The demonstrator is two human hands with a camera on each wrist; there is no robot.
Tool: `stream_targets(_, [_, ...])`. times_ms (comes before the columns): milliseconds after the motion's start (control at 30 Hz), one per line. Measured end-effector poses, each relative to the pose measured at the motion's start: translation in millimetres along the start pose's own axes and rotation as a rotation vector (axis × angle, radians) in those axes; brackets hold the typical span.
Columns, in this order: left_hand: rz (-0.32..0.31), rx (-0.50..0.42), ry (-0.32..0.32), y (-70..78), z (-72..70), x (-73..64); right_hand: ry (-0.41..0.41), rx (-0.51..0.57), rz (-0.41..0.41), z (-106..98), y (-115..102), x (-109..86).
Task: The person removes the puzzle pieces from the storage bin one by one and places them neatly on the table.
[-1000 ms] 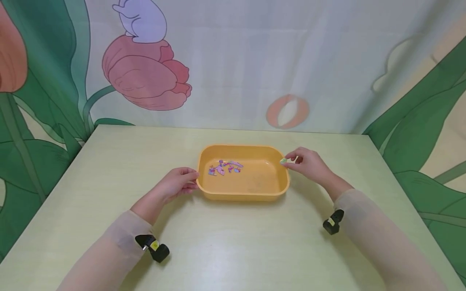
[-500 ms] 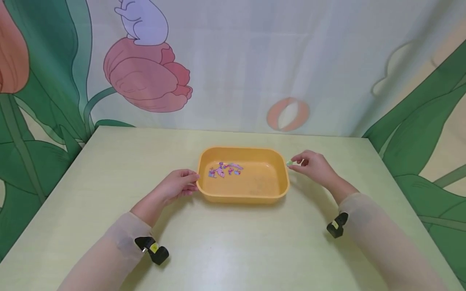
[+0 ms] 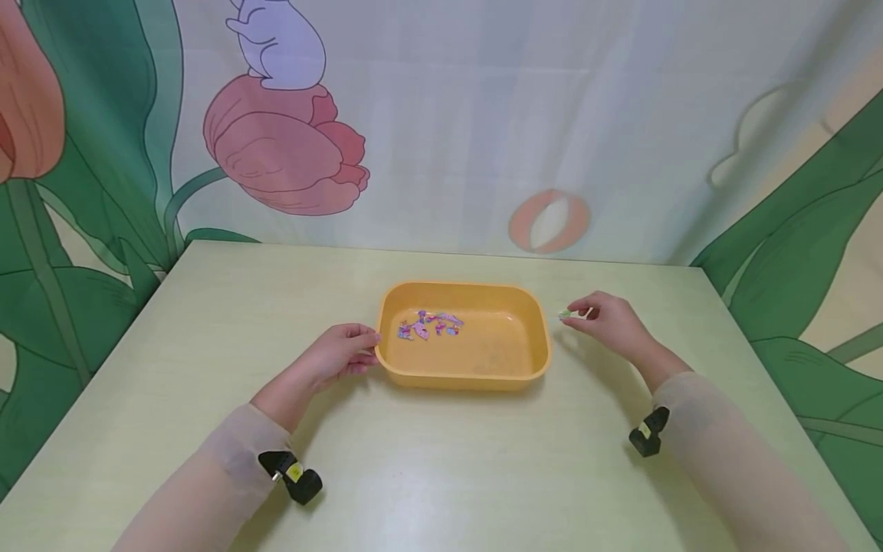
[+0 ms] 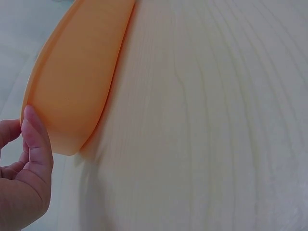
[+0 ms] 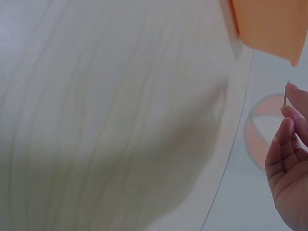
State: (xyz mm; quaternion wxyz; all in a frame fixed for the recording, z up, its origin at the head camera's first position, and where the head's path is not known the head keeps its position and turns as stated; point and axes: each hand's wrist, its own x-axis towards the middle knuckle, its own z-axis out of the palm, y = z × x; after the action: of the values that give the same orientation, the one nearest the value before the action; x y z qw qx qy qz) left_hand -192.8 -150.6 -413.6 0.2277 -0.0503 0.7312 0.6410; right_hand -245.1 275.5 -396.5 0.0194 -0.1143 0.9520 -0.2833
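A yellow-orange rectangular tray (image 3: 476, 381) stands on the table. My left hand (image 3: 339, 354) pinches its left rim between thumb and fingers, as the left wrist view also shows at the tray's end wall (image 4: 72, 72). Off the tray's right side, my right hand (image 3: 610, 326) pinches a small flat pale-green piece (image 3: 565, 314) between thumb and fingertip. Edge-on, that thin piece (image 5: 285, 94) shows in the right wrist view, above the table. Several small purple and pink flat pieces (image 3: 421, 330) lie in the left half of the tray.
The light wood-grain table (image 3: 441, 468) extends around the tray. Behind its back edge hangs a curtain (image 3: 441, 138) printed with flowers, leaves and a rabbit. A small black camera (image 3: 293, 477) is worn on the left wrist, another black camera (image 3: 650, 432) on the right.
My right hand has moved right, from the tray's right rim out past it, carrying the pale-green piece. My left hand stays on the left rim. The head view has shifted slightly.
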Motion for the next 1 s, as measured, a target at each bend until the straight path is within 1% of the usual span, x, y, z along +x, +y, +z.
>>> stream_targets(333, [0.003, 0.007, 0.002, 1.4, 0.4, 0.7, -0.027, -0.018, 0.065, -2, 14, 2.6])
stream_targets(500, [0.003, 0.015, 0.000, -0.5, 0.6, -1.0, -0.039, -0.022, 0.098, 1, 21, 2.5])
stream_targets(667, [0.009, -0.003, -0.005, -2.8, 1.0, -2.4, -0.058, -0.023, 0.132, 5, 29, 3.0])
stream_targets(833, [0.010, -0.002, -0.001, -1.8, 1.8, -3.4, -0.078, -0.015, 0.175, 4, 33, 3.9])
stream_targets(1000, [0.013, 0.003, -0.001, -0.4, 1.3, -2.8, -0.082, -0.012, 0.178, 4, 34, 7.2])
